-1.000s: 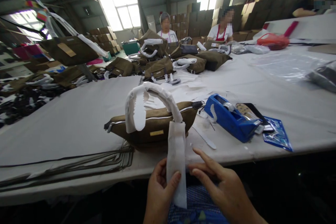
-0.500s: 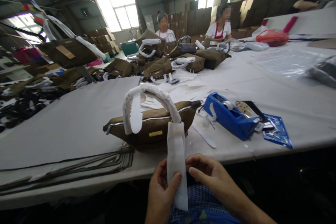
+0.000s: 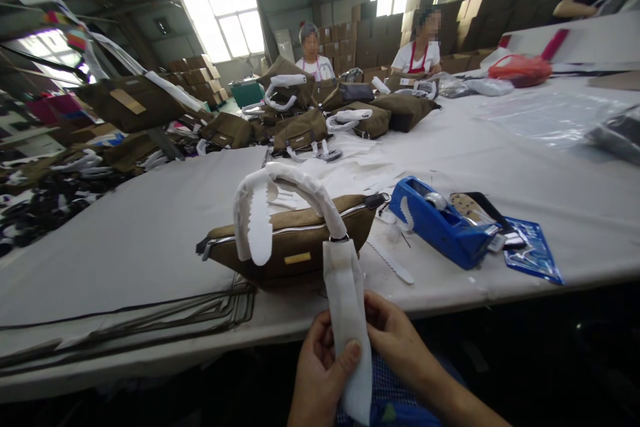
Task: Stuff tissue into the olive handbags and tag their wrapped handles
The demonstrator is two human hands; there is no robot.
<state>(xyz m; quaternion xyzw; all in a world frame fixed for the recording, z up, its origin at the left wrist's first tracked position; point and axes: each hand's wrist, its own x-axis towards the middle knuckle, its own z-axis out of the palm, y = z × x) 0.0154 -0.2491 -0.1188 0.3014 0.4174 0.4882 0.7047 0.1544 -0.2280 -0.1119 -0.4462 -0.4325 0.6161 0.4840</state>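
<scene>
An olive-brown zip bag (image 3: pixel 295 247) lies on the white table (image 3: pixel 150 233) in front of me, its handle (image 3: pixel 285 193) wrapped in white foam. A white foam-wrapped strap (image 3: pixel 347 307) hangs from the bag's ring down over the table edge. My left hand (image 3: pixel 320 373) grips this strap from the left, thumb across its front. My right hand (image 3: pixel 395 340) is closed on the strap's right edge, fingers curled behind it.
A blue tape dispenser (image 3: pixel 440 220) and a blue packet (image 3: pixel 533 250) lie to the right. Dark flat strips (image 3: pixel 150 317) lie along the near left edge. Several more brown bags (image 3: pixel 310 120) are piled farther back, where two people (image 3: pixel 370 53) sit. Clear plastic sheets (image 3: pixel 545 117) are far right.
My right hand has gone from spread fingers beside the strap to closed on its right edge. Both hands and the strap shifted slightly right and lower; the ring at the strap's top now shows.
</scene>
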